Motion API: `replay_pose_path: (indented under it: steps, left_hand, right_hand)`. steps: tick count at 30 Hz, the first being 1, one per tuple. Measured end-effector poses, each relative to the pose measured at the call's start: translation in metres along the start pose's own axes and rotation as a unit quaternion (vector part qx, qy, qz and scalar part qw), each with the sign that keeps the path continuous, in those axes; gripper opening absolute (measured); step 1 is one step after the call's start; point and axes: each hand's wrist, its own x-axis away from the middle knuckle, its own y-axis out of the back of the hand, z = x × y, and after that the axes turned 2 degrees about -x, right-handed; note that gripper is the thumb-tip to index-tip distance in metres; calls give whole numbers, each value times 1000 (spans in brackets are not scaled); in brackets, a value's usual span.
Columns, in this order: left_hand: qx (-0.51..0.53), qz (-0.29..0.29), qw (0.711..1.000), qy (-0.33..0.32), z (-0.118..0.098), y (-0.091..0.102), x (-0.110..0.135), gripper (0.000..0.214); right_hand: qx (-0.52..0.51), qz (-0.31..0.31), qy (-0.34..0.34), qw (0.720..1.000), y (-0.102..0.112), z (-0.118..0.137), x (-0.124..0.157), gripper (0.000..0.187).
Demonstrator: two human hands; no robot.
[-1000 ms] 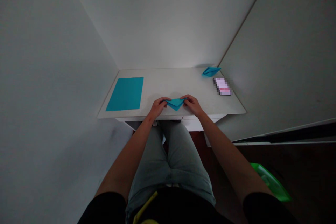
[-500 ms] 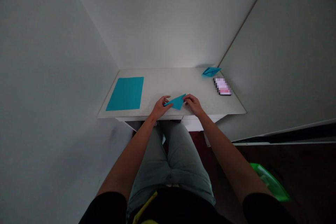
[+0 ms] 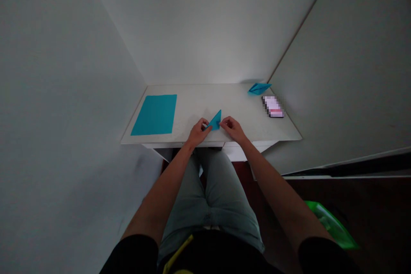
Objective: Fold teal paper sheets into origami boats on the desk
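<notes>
A small folded blue paper, roughly triangular with its tip pointing up, is held over the front part of the white table. Its lower left corner is pinched between the thumb and fingers of my left hand. At the paper's right edge my right hand is closed, with thumb and fingertips at that edge. Part of the paper's left end is hidden by the left fingers.
Flat blue sheets of paper lie on the left of the white table. A folded blue paper piece rests at the back right, beside a phone. Walls border the table. A green object is low at right.
The folded paper has turned so that its tip points more upward. My right hand has moved from the upper tip down to the right edge, slightly left.
</notes>
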Motion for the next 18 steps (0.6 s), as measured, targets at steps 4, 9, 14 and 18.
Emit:
replay_pose_path:
  steps: [4, 9, 14, 18]
  left_hand:
    - [31, 35, 998, -44, 1, 0, 2, 21]
    - [21, 60, 995, -80, 2, 2, 3, 32]
    - [27, 63, 996, -59, 1, 4, 3, 34]
    - [58, 70, 995, -37, 1, 5, 2, 45]
  right_hand:
    - [88, 53, -22, 995, -14, 5, 3, 49]
    - [100, 54, -39, 993, -26, 8, 0, 55]
    - [80, 79, -22, 993, -21, 7, -1, 52]
    - [45, 86, -15, 995, -18, 1, -3, 57]
